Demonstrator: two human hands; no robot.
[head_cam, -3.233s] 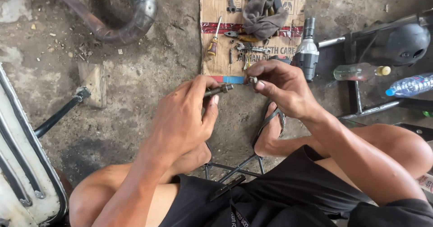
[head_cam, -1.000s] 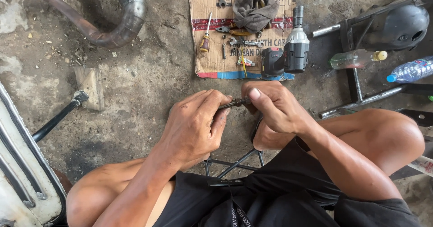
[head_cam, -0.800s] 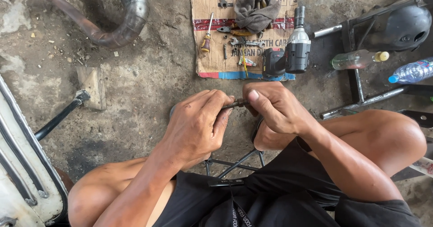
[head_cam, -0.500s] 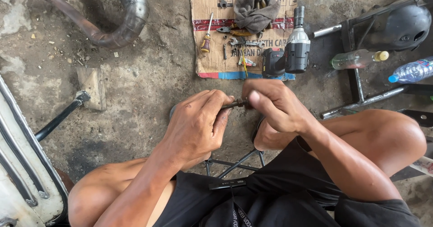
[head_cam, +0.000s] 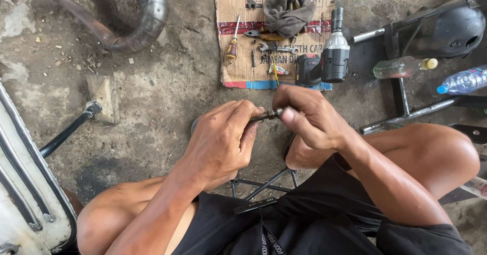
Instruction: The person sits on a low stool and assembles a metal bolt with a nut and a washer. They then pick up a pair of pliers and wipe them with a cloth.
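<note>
Since a few seconds ago the view has slid back from the cardboard and the hands have dropped lower in the frame; over the last second almost nothing has moved, so the work looks settled into small, steady turning at the bolt rather than any change of grip.

The left hand is clenched around the near end of the bolt, thumb and fingers wrapped over it so that only a short stretch of dark metal shows. Just to its right the right hand pinches the other end — a small nut or collar, too small to tell which — between thumb and fingertips. The bolt sits level between the two hands, held in the air above the floor.

At the far left a white panel with dark trim stands beside a black rod. A rusty exhaust pipe curves across the top. The floor is rough, stained concrete — gritty, with small stones. Further right a sheet of cardboard carries a screwdriver, a grey rag, wrenches and loose bits, with a cordless drill at its edge. Beyond it lie two plastic bottles and a dark helmet.
</note>
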